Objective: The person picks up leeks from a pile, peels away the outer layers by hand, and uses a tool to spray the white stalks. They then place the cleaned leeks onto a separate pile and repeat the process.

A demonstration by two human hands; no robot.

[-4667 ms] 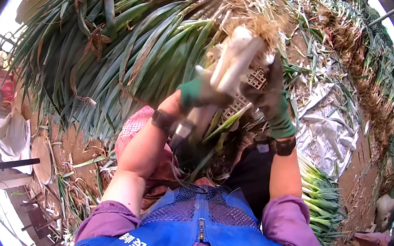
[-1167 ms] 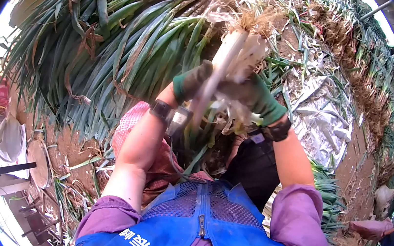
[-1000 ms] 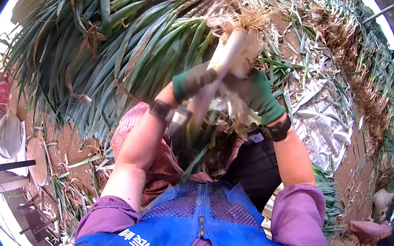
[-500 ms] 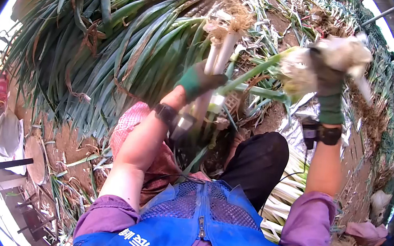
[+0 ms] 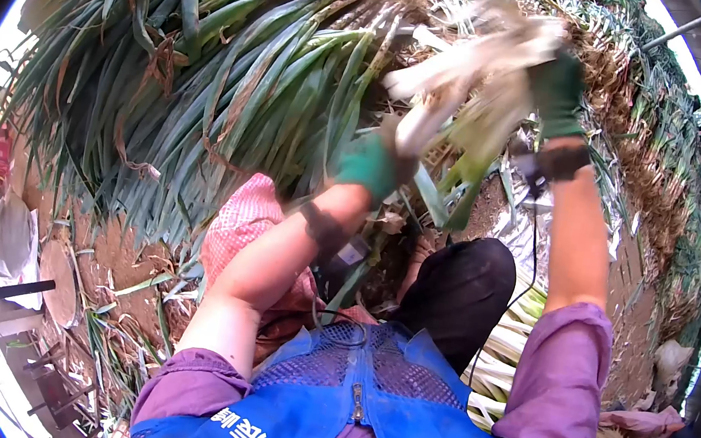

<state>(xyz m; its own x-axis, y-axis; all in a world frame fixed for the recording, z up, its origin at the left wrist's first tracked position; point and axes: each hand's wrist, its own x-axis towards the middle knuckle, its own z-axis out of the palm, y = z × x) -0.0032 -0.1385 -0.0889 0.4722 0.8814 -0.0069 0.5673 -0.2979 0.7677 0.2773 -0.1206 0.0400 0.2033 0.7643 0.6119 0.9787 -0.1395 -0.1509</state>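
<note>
My left hand (image 5: 375,165), in a green and dark glove, is closed round white leek stalks (image 5: 419,127) in front of my knees. Farther right and a little higher, my right hand (image 5: 557,85), gloved alike, grips more leeks (image 5: 510,59), whose pale ends and loose outer skins are smeared by motion. The stalks of both hands meet or overlap between them; exactly where they touch I cannot tell. Fingers of both hands are partly hidden by blur.
A big heap of green-leaved leeks (image 5: 235,91) lies ahead on the left. Cleaned white leeks (image 5: 497,364) rest beside my right leg (image 5: 464,294). Further piles (image 5: 672,162) line the right side. Trimmings and a wooden disc (image 5: 63,282) lie at left. A cord (image 5: 534,250) hangs from my right wrist.
My right hand has swung leftward and up with its leeks, toward my left hand. My left hand has moved slightly right and lower, and its upright rooted leeks are now tilted.
</note>
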